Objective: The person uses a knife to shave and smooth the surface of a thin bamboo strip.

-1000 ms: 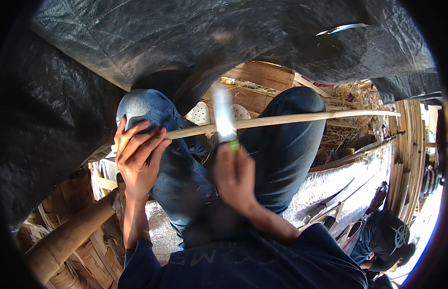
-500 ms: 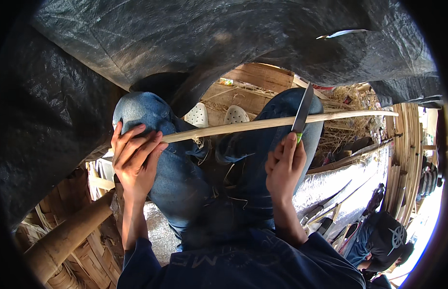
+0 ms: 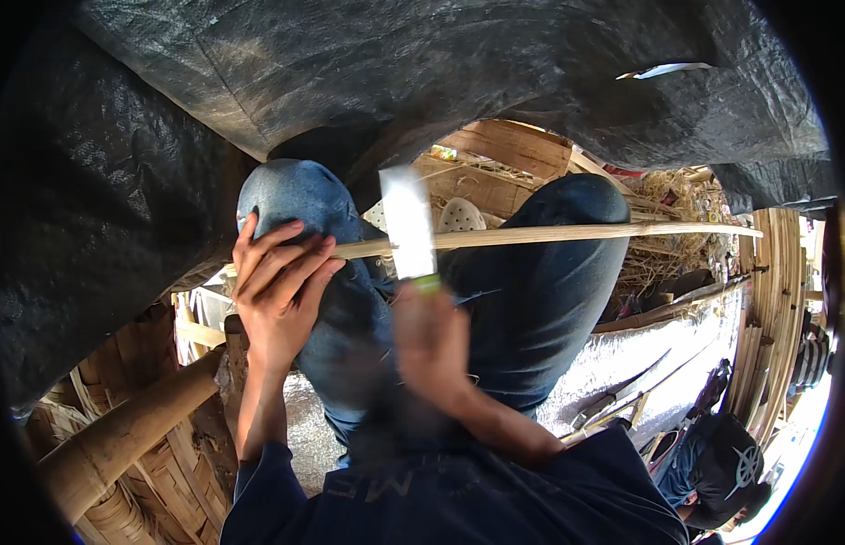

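Across my knees lies a long pale bamboo strip, reaching well past my right knee. My left hand grips its left end against the left knee, fingers laid over it. In my right hand is a knife with a green part at the handle; hand and blade are smeared by motion. The bright blade points away from me and crosses over the strip between my knees, close to the left hand. Whether its edge touches the strip, I cannot tell.
Black plastic sheeting hangs in front. A thick bamboo pole runs at lower left. Several bamboo slats stand at right, near shavings. Another person in a black cap is at lower right. Long blades lie on silvery sheeting.
My right hand has swept the knife leftward along the strip, from the right knee to near my left hand. The left hand keeps its hold; the whole view has shifted slightly.
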Available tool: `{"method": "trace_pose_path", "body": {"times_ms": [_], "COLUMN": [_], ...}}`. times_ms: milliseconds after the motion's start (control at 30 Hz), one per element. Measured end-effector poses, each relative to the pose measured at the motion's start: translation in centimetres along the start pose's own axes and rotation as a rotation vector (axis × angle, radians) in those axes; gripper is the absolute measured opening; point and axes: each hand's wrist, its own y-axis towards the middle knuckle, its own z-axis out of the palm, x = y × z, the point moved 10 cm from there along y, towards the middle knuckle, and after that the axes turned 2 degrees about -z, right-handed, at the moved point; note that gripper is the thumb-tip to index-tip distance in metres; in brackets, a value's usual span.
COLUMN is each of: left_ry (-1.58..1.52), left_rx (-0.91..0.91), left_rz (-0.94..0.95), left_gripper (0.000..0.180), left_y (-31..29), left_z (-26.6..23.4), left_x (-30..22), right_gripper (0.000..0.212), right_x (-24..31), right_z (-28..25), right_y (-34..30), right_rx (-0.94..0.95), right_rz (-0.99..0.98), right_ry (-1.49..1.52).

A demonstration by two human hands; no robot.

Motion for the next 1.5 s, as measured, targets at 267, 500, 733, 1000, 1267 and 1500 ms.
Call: {"method": "trace_pose_path", "body": {"times_ms": [267, 500, 733, 1000, 1267, 1500], "left_ry": [-0.14, -0.131, -0.138, -0.087, -0.126, -0.118], "left_rx": [-0.033, -0.026, -0.042, -0.058, -0.067, -0.048], "left_rz": [-0.076, -0.069, -0.122, -0.101, -0.119, -0.112], "left_gripper": [0.026, 0.025, 0.025, 0.023, 0.023, 0.024], "left_y": [-1.0, -1.2, -0.9, -0.9, -1.0, -1.0], "left_z": [-0.9, -0.6, -0.3, -0.7, -0.7, -0.3], "left_x": [1.5, 1.8, 1.4, 0.9, 1.5, 1.7], "right_gripper": [0.021, 0.024, 0.026, 0.021, 0.022, 0.018], "right_x": [-4.5, -2.5, -1.9, -7.0, -3.7, -0.8], "right_z": [-9.8, -3.8, -1.8, -7.6, -10.0, 1.9], "right_y": [1.1, 0.9, 0.7, -0.1, 1.5, 0.0], "right_rx": [-0.38, -0.141, -0.1, -0.522, -0.371, 0.157], "right_rz": [0.262, 0.11, 0.105, 0.443, 0.247, 0.1], "right_ry": [0.437, 0.163, 0.075, 1.098, 0.405, 0.021]}}
